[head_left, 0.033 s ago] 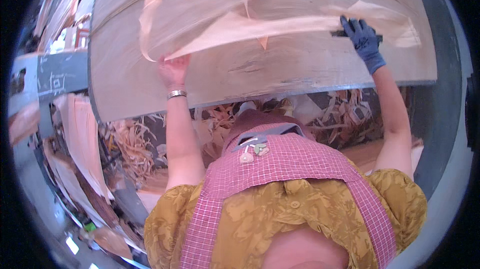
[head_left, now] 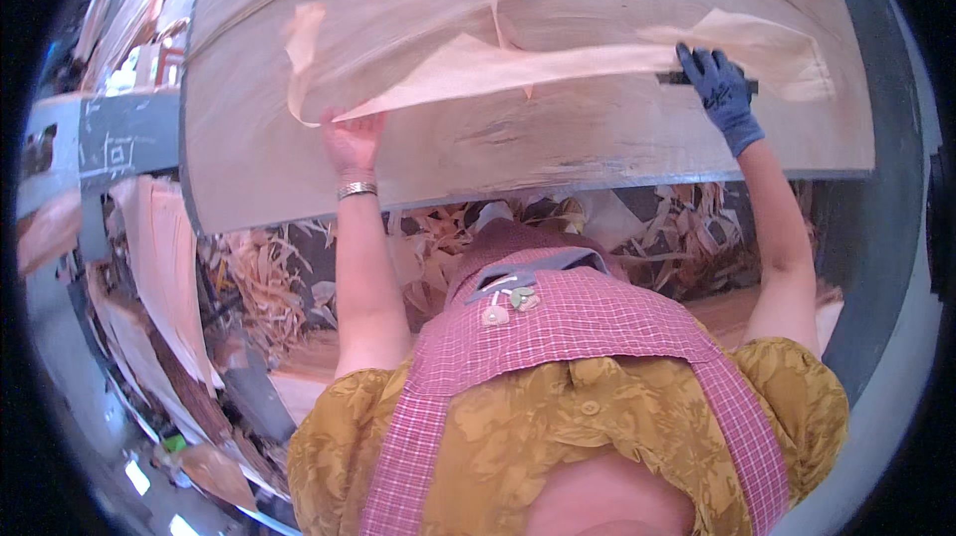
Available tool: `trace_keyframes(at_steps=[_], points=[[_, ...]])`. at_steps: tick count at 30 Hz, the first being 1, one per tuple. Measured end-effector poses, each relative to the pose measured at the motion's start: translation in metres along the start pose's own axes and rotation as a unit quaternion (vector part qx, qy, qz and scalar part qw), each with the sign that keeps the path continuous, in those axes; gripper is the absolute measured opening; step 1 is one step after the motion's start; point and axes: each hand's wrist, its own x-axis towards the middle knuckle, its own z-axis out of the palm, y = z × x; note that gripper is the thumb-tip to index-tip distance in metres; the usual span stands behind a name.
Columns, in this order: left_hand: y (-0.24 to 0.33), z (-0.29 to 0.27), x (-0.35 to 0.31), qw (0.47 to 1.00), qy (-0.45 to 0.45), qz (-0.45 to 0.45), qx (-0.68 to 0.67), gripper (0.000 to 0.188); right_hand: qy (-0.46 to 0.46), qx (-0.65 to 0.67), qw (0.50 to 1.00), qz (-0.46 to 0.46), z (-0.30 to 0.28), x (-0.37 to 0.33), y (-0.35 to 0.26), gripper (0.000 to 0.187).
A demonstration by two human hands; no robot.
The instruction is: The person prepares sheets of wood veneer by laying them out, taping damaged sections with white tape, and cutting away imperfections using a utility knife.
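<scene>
Pinches left tip of wood strip [head_left: 538, 66] btwn fingers of bare L hand [head_left: 352, 143]. Rests gloved R hand [head_left: 722, 88] over dark flat bar [head_left: 675, 78] at strip's other end, w/ fingertips slightly apart; can't tell if gripping. Re strip: lies across pale worktop [head_left: 289, 168], btwn hands; looks v. thin, pale peach, smooth, w/ near edge gently bowed, far edge peaked left of ctr, tapering to a pt at L hand. Overlaps narrow twisty pc [head_left: 500, 13]; can't tell if joined to wider pale sheet [head_left: 792, 53] beside R hand. Near L hand, also shows curled pc [head_left: 302, 58].
</scene>
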Motion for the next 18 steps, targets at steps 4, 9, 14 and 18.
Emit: trace_keyframes(at_steps=[4,9,14,18], points=[[-0.032,0.014,-0.041,0.960,0.118,0.064,0.246,0.058,-0.065,0.059,0.996,-0.020,0.034,-0.044,-0.031,0.057],[-0.067,-0.008,-0.051,0.870,0.207,0.138,0.425,0.039,-0.065,0.177,0.981,-0.038,0.054,-0.090,-0.039,0.057],[-0.099,-0.021,-0.083,0.853,0.248,0.143,0.436,0.021,-0.043,0.234,0.970,-0.051,0.073,-0.144,-0.030,0.049],[-0.102,-0.042,-0.095,0.832,0.283,0.154,0.452,0.022,-0.111,0.256,0.959,-0.047,0.070,-0.163,-0.026,0.050]])
